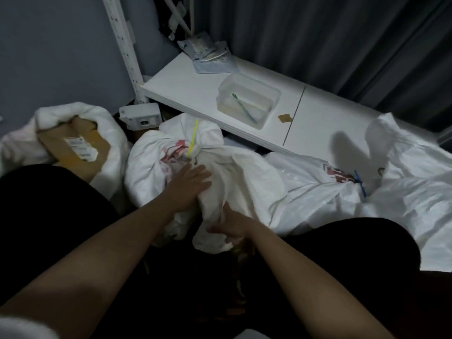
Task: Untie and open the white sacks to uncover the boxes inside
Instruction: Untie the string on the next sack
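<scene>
A white sack (151, 162) with red print lies in the middle, its neck tied by a yellow zip tie (193, 139). My left hand (188, 187) lies flat on this sack just below the tie, fingers straight. My right hand (231, 228) grips a fold of the sack's cloth near its lower end. At the left, an opened white sack (107, 133) shows a brown cardboard box (71, 148) with a label. At the right lies another white sack (305, 187) tied with a blue zip tie (359, 182).
A low white shelf board (190, 86) runs behind the sacks, bearing a clear plastic tub (247, 99) with cut ties and a pile of packets (208, 55). A small white box (139, 117) sits under the shelf. Dark curtains hang at the right; my knees flank the sacks.
</scene>
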`<state>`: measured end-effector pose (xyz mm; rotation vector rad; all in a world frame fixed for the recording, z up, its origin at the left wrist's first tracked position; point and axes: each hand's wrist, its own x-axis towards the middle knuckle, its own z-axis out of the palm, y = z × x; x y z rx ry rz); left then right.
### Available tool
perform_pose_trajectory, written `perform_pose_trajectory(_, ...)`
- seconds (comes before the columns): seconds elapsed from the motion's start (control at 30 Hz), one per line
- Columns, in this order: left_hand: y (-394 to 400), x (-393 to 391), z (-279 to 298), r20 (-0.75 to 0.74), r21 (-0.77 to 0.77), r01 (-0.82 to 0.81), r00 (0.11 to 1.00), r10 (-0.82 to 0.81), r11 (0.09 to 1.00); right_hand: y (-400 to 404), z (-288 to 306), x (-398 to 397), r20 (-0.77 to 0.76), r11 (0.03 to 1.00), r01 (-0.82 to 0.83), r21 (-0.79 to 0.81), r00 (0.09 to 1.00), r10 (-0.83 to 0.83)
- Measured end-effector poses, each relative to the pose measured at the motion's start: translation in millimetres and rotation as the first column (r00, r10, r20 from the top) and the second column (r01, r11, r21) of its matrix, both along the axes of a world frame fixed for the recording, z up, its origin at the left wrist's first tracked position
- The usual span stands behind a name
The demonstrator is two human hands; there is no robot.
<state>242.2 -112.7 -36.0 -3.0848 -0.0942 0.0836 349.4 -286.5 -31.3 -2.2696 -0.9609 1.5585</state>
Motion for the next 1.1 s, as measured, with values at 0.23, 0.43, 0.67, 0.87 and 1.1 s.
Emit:
perform_pose_trajectory(0.23,-11.6,-11.4,-1.6,-0.260,-0.103,-0.060,0.965,0.031,0.993,8.3,53.6,29.8,0.809,0.894,-0.337,0.295,0.586,-0.047)
perform_pose_trajectory(0.43,0.6,-29.7,-7.9,0.080,-0.338,0.053,0.996,-0.027,0.940,26.9,11.0,31.3,0.292,0.984,0.018,0.177,0.954,-0.070)
perform_pose_trajectory(0.67,26.8,-27.8,-8.7,0.139,-0.659,-0.395,0.773,0.620,0.640,16.7,-16.0,-31.6,0.150,0.997,-0.055,0.046,0.988,0.048)
perform_pose_trajectory(0.87,28.4,-5.1,-8.8,0.112,-0.562,-0.506,0.737,0.666,0.655,43.5,29.0,-5.4,0.562,0.952,0.010,0.306,0.805,-0.189)
perform_pose_trajectory(1.1,25.8,10.2,-24.7,0.059,-0.603,-0.534,0.711,0.701,0.593,94.3,13.8,21.0,0.309,0.868,0.024,0.496,0.930,-0.202)
